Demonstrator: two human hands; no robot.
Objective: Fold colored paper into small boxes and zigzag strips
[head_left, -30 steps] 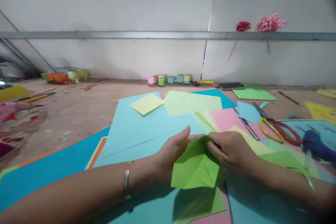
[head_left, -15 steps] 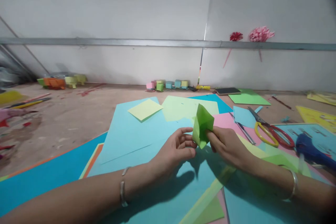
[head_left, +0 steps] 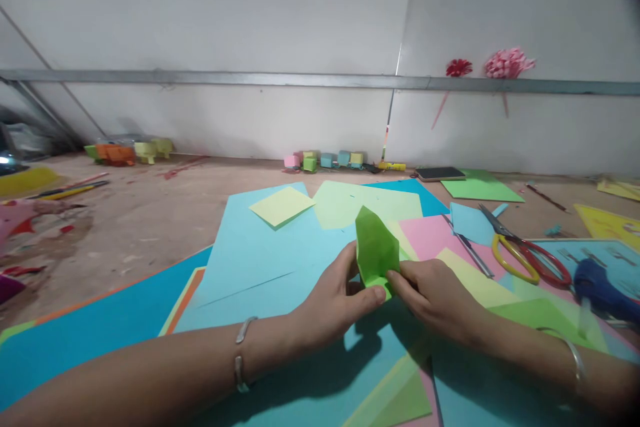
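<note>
Here the left hand is pinching the folded green paper low down, the right hand is pinching its lower right edge, and scissors are lying right, beyond the light blue sheet beneath.

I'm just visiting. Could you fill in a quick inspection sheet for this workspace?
Surface: brown tabletop, marked and stained, partly covered by coloured sheets, including a light blue sheet.
Job's things: green paper, folded, held up between both hands.
Clutter: scissors and blue tool at right; small coloured blocks along the wall.
Hands: left hand grips the paper's lower part; right hand pinches its lower right edge.
Cables: nothing seen.
Surroundings: white wall with metal rail; red flower and pink flower at the rail.
</note>
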